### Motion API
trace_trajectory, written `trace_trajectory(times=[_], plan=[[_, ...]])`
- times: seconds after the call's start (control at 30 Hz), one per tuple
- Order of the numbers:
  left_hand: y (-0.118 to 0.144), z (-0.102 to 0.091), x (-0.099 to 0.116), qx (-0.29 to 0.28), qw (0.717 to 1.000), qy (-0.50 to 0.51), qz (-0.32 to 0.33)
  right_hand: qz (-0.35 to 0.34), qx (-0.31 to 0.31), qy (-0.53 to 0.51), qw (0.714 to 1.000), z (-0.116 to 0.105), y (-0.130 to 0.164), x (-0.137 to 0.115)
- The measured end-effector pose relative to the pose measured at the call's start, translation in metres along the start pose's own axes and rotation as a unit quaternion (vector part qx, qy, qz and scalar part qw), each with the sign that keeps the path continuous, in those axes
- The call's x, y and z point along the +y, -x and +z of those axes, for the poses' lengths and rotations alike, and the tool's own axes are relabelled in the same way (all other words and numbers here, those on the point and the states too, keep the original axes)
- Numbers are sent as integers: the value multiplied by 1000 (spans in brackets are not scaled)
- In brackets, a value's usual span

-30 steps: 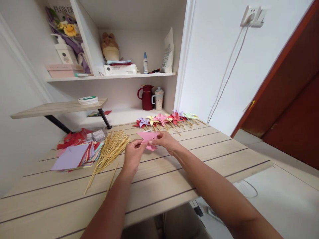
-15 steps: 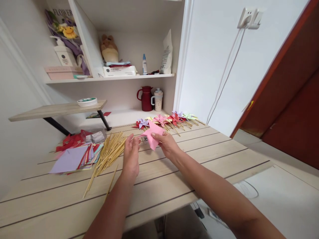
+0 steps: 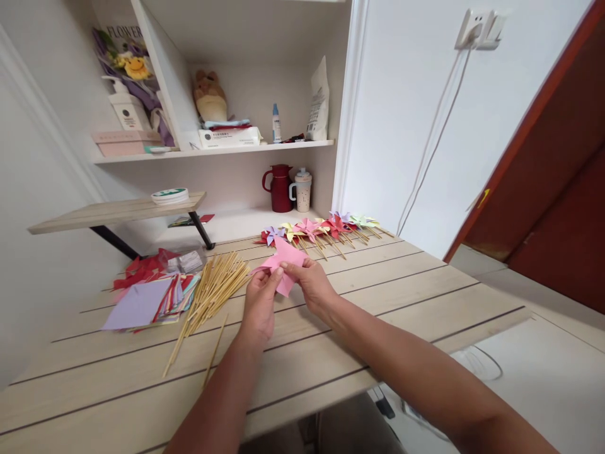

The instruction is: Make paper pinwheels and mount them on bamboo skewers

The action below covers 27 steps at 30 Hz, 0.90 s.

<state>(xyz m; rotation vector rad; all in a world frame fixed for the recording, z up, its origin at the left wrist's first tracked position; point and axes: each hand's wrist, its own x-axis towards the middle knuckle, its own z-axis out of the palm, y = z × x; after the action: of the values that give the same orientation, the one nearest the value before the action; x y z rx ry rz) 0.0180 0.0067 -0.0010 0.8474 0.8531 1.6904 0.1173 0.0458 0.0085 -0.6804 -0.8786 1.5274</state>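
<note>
Together, left hand [image 3: 259, 301] and right hand [image 3: 312, 285] pinch pink paper [image 3: 285, 258] above table [image 3: 401, 296].

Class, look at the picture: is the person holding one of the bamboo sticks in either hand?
No: both the left hand and the right hand pinch the pink paper, while the bamboo sticks lie untouched on the table.

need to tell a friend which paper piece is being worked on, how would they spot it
On the slatted wooden table, look just right of the bundle of bamboo sticks. The pink paper piece is pinched between the left hand and right hand, lifted off the table. Unlike the finished pinwheels behind, it has no stick.
</note>
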Motion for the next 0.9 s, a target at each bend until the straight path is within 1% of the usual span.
trace_trajectory(times=[0.37, 0.53, 0.63, 0.77, 0.83, 0.9], plan=[[-2, -1, -2, 36, 999, 7, 16, 4, 4, -6, 1000, 1, 0, 2], [-5, -3, -6, 75, 997, 0, 26, 21, 15, 2, 1000, 1, 2, 5], [-7, -7, -6, 99, 995, 1, 25, 39, -9, -1, 999, 1, 2, 6], [-9, -11, -4, 118, 993, 15, 15, 28, -28, -22, 999, -2, 0, 3], [-11, -12, -2, 125, 992, 28, 15, 19, -16, -12, 1000, -5, -2, 0], [-12, -12, 0, 136, 990, 41, 13, 1, 10, 25, 1000, -10, -5, -2]])
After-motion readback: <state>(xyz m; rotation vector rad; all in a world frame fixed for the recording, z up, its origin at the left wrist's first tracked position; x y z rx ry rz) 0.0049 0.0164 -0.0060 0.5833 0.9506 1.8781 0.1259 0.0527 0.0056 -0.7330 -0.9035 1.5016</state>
